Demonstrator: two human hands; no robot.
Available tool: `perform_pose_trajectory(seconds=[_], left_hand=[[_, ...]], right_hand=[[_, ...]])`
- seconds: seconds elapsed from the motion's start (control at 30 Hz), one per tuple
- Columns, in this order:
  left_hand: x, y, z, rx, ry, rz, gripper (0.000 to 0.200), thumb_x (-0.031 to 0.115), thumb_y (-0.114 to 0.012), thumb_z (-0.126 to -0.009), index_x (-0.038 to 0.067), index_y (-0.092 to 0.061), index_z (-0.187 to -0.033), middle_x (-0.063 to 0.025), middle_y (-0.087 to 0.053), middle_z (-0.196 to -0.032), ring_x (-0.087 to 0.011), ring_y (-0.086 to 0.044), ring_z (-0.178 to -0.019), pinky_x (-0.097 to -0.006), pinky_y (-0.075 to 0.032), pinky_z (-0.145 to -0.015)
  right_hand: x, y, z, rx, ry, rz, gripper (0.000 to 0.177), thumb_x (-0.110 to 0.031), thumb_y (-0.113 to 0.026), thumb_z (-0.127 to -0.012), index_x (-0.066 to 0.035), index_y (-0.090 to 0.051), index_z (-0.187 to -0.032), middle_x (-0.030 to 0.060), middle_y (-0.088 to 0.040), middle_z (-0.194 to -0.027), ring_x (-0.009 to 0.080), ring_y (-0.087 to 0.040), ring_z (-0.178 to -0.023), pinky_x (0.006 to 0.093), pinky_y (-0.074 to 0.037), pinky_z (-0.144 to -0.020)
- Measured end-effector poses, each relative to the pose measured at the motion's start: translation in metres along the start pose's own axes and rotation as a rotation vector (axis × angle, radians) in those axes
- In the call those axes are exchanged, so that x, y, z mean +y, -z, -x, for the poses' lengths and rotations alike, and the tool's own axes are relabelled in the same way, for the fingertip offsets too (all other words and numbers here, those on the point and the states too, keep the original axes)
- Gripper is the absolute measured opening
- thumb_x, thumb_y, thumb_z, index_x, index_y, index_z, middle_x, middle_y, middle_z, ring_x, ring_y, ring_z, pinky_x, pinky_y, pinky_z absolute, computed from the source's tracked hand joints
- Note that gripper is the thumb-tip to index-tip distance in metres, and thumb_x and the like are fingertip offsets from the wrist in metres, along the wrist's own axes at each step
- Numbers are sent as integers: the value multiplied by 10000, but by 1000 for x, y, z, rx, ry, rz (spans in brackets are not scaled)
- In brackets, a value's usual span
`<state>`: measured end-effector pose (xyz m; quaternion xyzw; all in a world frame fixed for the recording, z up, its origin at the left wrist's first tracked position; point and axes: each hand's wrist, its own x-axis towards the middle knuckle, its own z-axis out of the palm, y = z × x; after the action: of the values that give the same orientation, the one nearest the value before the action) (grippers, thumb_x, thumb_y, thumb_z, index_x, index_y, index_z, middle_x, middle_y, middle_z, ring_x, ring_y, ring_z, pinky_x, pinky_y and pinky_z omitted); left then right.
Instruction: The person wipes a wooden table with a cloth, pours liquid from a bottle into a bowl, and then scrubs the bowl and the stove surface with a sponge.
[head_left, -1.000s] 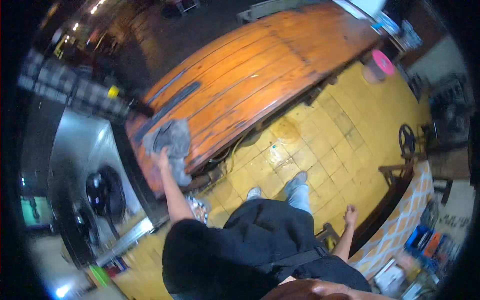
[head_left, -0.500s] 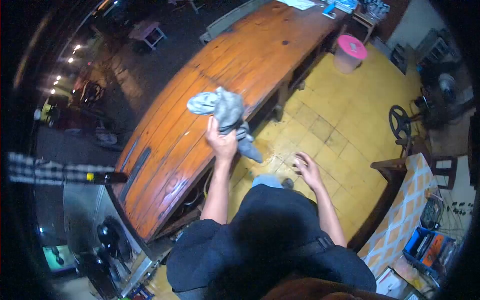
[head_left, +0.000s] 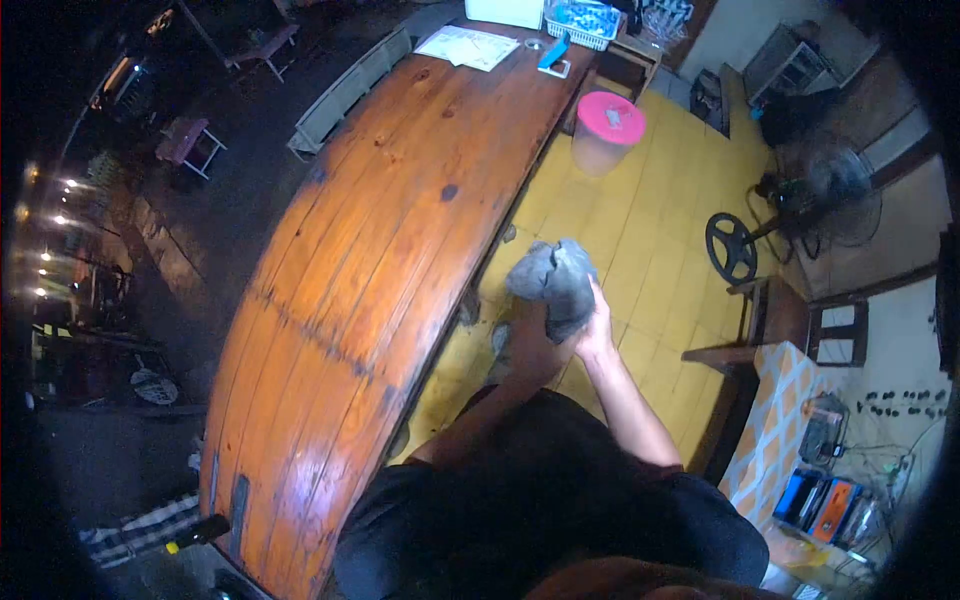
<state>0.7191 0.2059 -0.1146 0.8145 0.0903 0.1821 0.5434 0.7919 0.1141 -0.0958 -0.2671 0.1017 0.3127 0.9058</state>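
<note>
A bunched grey cloth is held up in front of me, over the yellow floor beside the long wooden table. My right hand grips it from the right side, thumb along its edge. Below and to the left, my left hand is closed on its lower part; this hand is in shadow and somewhat blurred, and the cloth hides some of its fingers. Neither hand touches the wooden table, whose varnished planks run along my left.
A clear bucket with a pink lid stands on the floor past the table's right edge. Papers and a white basket lie at the table's far end. To the right are a steering wheel, a fan and a checkered-cloth surface.
The cloth has moved off the tabletop to over the floor and is bunched tighter. My right hand, free before, has come up and taken hold of it. My view has turned rightward.
</note>
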Motion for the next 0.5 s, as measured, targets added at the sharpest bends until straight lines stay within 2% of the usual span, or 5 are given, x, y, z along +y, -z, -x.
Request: perform_pose_trajectory(seconds=[0.13, 0.2, 0.23, 0.37, 0.5], left_hand=[[29, 38, -87, -66, -83, -78, 702, 361, -782, -693, 19, -474, -1223, -195, -612, -1029, -348, -584, -1021, -436, -461, -846], [-10, 38, -108, -125, 279, 9, 675, 377, -759, -718, 16, -496, -1224, -193, -618, -1051, -327, -590, -1025, -429, -460, -857], [-26, 45, -119, -117, 280, 3, 675, 377, -759, -718, 16, -496, -1224, -193, -618, -1051, -327, -590, -1025, -429, -460, -857], [-90, 86, -135, 290, 350, -167, 419, 228, -700, -777, 1, -568, -1103, -198, -617, -1053, -312, -584, -1007, -409, -445, -884], [-198, 116, -131, 768, 474, -362, 248, 123, -633, -815, -28, -573, -1002, -206, -596, -1046, -334, -565, -962, -405, -440, -867]], right_hand=[[-55, -26, -70, 175, 258, 373, 519, -167, -609, -851, -83, -405, -1321, 141, -508, -1269, 273, -538, -1116, 429, -479, -920], [-83, -47, -111, 223, 374, 490, 641, -86, -692, -754, -91, -397, -1323, 126, -522, -1228, 267, -528, -1116, 437, -466, -932], [-99, -61, -133, 228, 419, 575, 670, -53, -704, -731, -94, -398, -1326, 119, -530, -1217, 262, -512, -1130, 424, -455, -947], [-168, -103, -251, -29, 838, 1427, 614, -45, -729, -662, -63, -512, -1237, 134, -548, -1208, 259, -510, -1160, 361, -397, -1004], [-207, -169, -348, -201, 958, 1951, 595, -95, -722, -678, -97, -517, -1237, 173, -542, -1213, 340, -523, -1135, 401, -429, -961]])
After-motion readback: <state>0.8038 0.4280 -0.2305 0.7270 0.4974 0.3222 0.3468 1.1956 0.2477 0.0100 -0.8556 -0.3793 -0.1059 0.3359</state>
